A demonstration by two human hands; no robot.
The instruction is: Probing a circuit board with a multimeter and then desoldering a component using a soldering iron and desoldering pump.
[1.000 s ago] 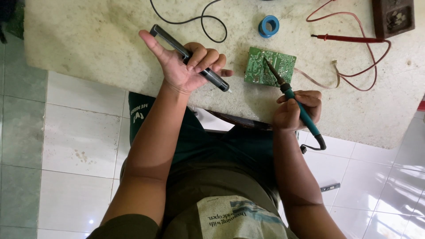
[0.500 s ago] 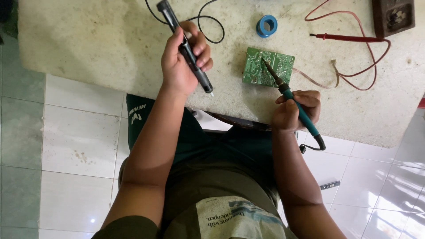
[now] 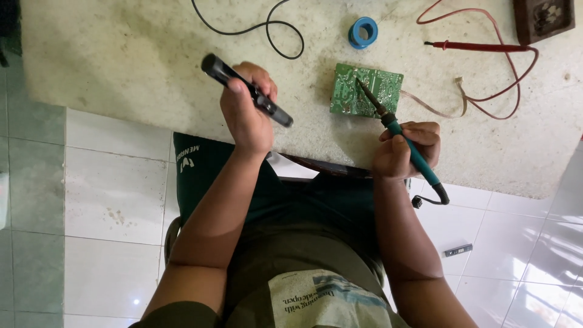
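Note:
My left hand (image 3: pixel 246 109) grips a black pen-shaped tool (image 3: pixel 243 88), held above the pale stone worktop (image 3: pixel 121 54) with its tip pointing right toward the board. My right hand (image 3: pixel 405 149) holds a teal-handled soldering iron (image 3: pixel 401 133); its metal tip rests on the green circuit board (image 3: pixel 366 90), which lies flat on the worktop between my two hands.
A blue tape roll (image 3: pixel 363 31) and a looping black cable (image 3: pixel 261 27) lie behind the board. A red probe with red lead (image 3: pixel 480 46) and a dark box (image 3: pixel 542 17) sit at the far right. White tiled floor (image 3: pixel 115 200) lies below, with a small dark object (image 3: pixel 458 249) on it.
My left hand closed round the black tool, turned it and brought it lower, nearer the table edge. My right hand and the soldering iron stayed on the board.

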